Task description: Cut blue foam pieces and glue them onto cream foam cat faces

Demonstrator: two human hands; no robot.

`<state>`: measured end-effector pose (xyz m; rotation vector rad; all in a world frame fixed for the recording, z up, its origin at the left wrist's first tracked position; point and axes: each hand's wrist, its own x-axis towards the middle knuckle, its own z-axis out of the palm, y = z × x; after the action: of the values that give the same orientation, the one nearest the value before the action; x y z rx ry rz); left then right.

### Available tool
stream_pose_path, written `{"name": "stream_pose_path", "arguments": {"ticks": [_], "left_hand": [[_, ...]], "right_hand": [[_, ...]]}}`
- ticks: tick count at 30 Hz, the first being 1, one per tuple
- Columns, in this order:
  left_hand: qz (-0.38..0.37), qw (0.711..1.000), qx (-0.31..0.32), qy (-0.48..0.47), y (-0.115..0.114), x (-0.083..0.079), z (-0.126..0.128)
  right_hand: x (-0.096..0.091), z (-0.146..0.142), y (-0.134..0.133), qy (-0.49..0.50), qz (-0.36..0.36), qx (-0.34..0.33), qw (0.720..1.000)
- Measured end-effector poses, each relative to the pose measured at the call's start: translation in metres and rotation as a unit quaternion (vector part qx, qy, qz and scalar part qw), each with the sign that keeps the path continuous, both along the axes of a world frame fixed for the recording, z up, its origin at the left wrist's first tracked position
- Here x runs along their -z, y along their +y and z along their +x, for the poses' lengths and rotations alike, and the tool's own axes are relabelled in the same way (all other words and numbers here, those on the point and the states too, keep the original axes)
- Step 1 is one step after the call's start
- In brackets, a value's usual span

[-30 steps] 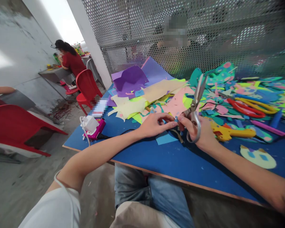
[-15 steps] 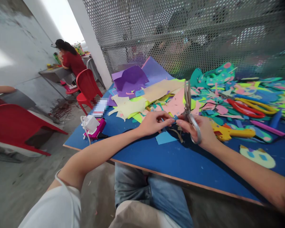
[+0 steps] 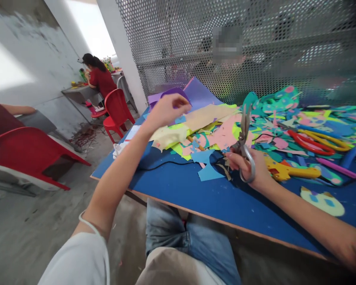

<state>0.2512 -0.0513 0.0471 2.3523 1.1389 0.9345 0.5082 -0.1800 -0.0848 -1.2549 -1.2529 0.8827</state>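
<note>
My left hand (image 3: 168, 110) hovers over the purple foam sheet (image 3: 178, 93) at the back left of the table. Its fingers are loosely curled, with a gap inside them and nothing seen in them. Metal scissors (image 3: 245, 136) are in my right hand (image 3: 252, 168), with the blades pointing up and away from me. One grey handle loop hangs over the fingers. Just left of that hand lies a cut light-blue piece (image 3: 209, 173), with a thin beige strip (image 3: 224, 171) beside it.
Foam scraps (image 3: 225, 132) in several colours cover the back of the blue table (image 3: 172, 186). To the right are a yellow glue gun (image 3: 299, 172), red-handled scissors (image 3: 310, 144) and a pale face-shaped cutout (image 3: 323, 202). A black cable (image 3: 163, 164) crosses the table. Red chairs (image 3: 26, 154) stand left.
My left hand has left the small blue piece at my right fingertips and moved up and left, over the purple sheet. The right hand still holds the scissors in nearly the same place.
</note>
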Motion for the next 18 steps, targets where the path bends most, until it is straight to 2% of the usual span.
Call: {"name": "stream_pose_path", "arguments": {"ticks": [2,4,7,9,11,13,18], "left_hand": [[0.025,0.994,-0.095,0.052,0.018,-0.024,-0.025],[0.015,0.977,-0.174,0.119,0.039,-0.038,-0.052],[-0.068,0.945,-0.238,0.216,0.071,-0.039,-0.091],[-0.14,0.921,-0.264,0.248,0.09,-0.029,-0.116],[-0.179,0.893,-0.285,0.3,0.105,-0.015,-0.137],[-0.189,0.852,-0.293,0.391,0.113,0.003,-0.154],[-0.174,0.831,-0.296,0.436,0.115,0.047,-0.178]], "right_hand": [[0.0,0.0,-0.001,-0.004,0.007,0.0,1.0],[0.0,0.0,-0.002,-0.01,0.011,-0.001,1.0],[0.001,0.0,-0.003,-0.003,0.01,-0.002,1.0],[0.001,0.001,-0.003,0.0,0.003,-0.001,1.0],[0.003,0.002,-0.002,0.0,0.0,-0.002,1.0],[0.003,0.003,-0.002,-0.004,0.003,-0.004,1.0],[0.004,0.005,-0.003,-0.011,0.013,-0.016,1.0]]}}
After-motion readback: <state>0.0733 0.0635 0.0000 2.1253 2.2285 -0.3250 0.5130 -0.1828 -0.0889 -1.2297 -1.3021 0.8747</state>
